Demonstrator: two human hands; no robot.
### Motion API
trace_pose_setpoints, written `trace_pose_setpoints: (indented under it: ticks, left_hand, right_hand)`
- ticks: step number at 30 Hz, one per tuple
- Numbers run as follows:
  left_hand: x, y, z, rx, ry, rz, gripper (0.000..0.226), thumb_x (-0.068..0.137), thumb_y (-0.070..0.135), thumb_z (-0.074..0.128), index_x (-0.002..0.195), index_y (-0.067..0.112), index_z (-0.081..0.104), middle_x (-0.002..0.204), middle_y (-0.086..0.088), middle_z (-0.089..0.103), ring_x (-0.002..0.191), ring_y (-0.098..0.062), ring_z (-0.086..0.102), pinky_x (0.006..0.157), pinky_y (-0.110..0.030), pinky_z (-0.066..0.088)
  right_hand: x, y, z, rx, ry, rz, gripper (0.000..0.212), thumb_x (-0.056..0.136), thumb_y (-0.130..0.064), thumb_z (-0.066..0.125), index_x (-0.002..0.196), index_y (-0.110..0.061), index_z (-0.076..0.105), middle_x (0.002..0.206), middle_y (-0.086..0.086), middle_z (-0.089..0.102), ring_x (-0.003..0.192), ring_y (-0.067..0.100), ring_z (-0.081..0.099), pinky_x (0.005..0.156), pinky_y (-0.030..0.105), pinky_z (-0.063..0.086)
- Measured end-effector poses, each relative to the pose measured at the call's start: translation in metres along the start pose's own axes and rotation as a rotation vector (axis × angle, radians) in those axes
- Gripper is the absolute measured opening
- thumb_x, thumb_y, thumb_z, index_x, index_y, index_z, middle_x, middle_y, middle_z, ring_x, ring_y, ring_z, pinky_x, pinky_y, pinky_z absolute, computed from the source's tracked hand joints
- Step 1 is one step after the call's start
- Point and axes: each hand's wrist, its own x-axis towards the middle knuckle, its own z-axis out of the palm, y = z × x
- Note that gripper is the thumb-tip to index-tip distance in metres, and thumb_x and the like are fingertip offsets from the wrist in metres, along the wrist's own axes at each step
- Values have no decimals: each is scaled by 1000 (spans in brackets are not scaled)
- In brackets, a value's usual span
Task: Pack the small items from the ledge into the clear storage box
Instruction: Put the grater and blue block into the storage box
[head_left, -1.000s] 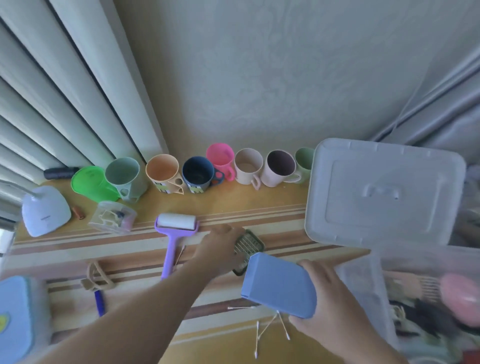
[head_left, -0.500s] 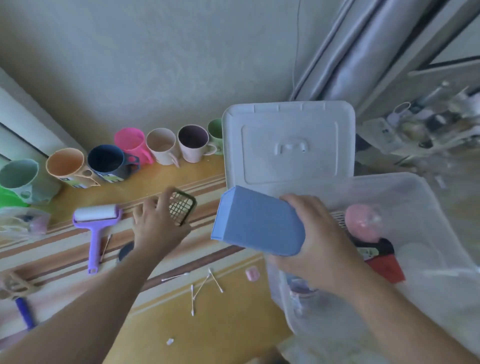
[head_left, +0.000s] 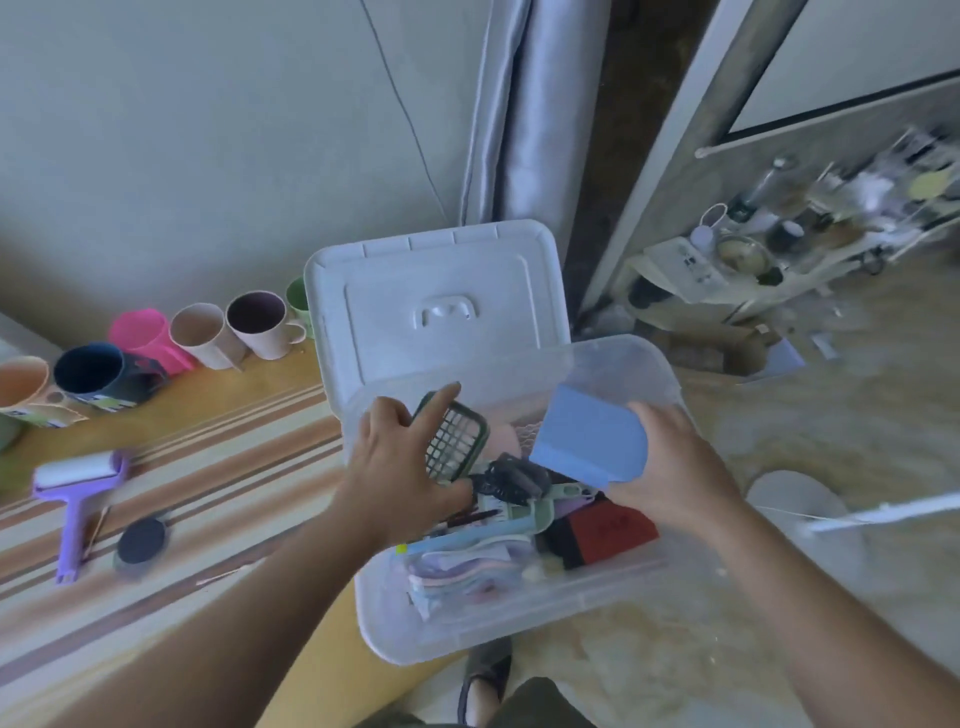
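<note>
The clear storage box (head_left: 519, 629) stands open beside the ledge and holds several small items. Over its left side my left hand (head_left: 400, 467) holds a green grid insert (head_left: 454, 441) by its edge. My right hand (head_left: 670, 467) grips a blue flat container (head_left: 589, 439) over the box's middle. On the striped ledge (head_left: 218, 467) lie a purple lint roller (head_left: 78, 493), a dark round item (head_left: 141, 540) and a cotton swab (head_left: 228, 574).
The box's white lid (head_left: 436, 301) leans at the back of the box. A row of coloured mugs (head_left: 208, 332) lines the wall on the ledge. A cluttered low shelf (head_left: 753, 254) stands at the far right. My foot (head_left: 485, 675) is below the box.
Both hands moved right from the ledge to over the box, the left lifting the green grid insert off the ledge, the right carrying the blue container. The view swung right.
</note>
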Motion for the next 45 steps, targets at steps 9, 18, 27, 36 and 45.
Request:
trace_pose_setpoints:
  ticks: [9,18,27,36,45]
  left_hand:
    - [3,4,67,249,-256,-53,108,68,56,65,152,55,-3,122,-4,29,114,-25,34,101,-42,45]
    - [-2,-14,71,277,-250,-3,117,74,47,77,161,37,-1,138,-1,34,121,-19,35,107,-35,43]
    - [-12,1,66,211,-298,29,113,73,33,71,160,40,-1,158,5,26,141,-24,29,114,-39,38]
    - [-26,1,59,292,-210,169,106,78,58,67,160,40,2,161,14,30,143,-17,27,118,-39,29]
    - [-48,-40,37,442,-10,30,47,81,49,70,126,37,63,142,-4,53,136,-34,42,105,-58,47]
  right_hand:
    - [2,64,34,-285,-346,-230,85,72,-23,73,142,-42,28,143,-7,31,124,31,46,95,46,52]
    - [30,66,24,-565,-495,-362,93,59,-58,82,137,-35,37,136,-5,53,122,25,44,97,41,45]
    - [10,-39,41,-43,-449,-516,102,82,-53,81,164,-36,22,166,-9,30,146,18,38,112,40,44]
    - [8,-63,85,-228,-303,-596,99,74,-71,70,155,-25,36,151,-3,41,130,29,46,105,49,50]
    - [96,-13,61,-453,-57,-321,89,79,-59,81,149,-24,39,142,0,46,119,32,47,88,45,51]
